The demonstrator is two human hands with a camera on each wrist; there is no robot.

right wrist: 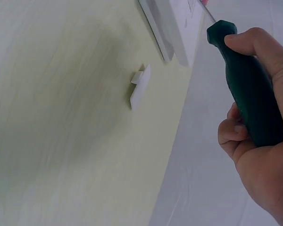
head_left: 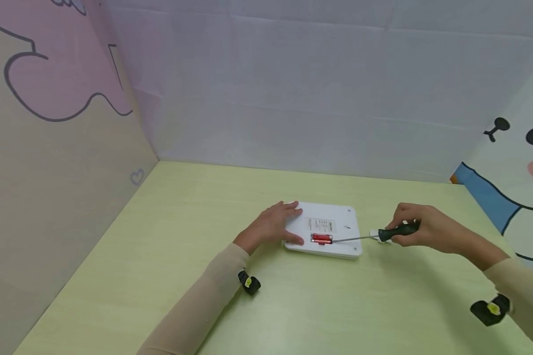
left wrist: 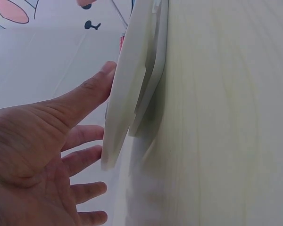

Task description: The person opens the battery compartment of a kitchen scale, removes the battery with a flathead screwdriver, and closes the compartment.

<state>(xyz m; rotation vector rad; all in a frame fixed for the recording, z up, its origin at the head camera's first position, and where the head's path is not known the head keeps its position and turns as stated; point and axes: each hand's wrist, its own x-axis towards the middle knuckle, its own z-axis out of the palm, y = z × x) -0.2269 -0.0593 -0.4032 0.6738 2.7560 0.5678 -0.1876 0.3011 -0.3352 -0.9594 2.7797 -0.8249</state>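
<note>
Gripping the screwdriver (head_left: pixel 384 234), the right hand (head_left: pixel 419 229) hides most of its handle. Left hand (head_left: pixel 273 224) presses the white device (head_left: pixel 337 222) with flat, released fingers (left wrist: pixel 85 96); label text is illegible.

both arms are reaching forward in beige sleeves, each with a small black and yellow device strapped under the wrist. the left hand (head_left: pixel 275 224) is lying flat, palm down, its fingers (left wrist: pixel 85 96) straight and spread. the right hand (head_left: pixel 419 228) is curling its fingers (right wrist: pixel 233 136) and thumb into a closed grip, knuckles up, wrist raised.
</note>
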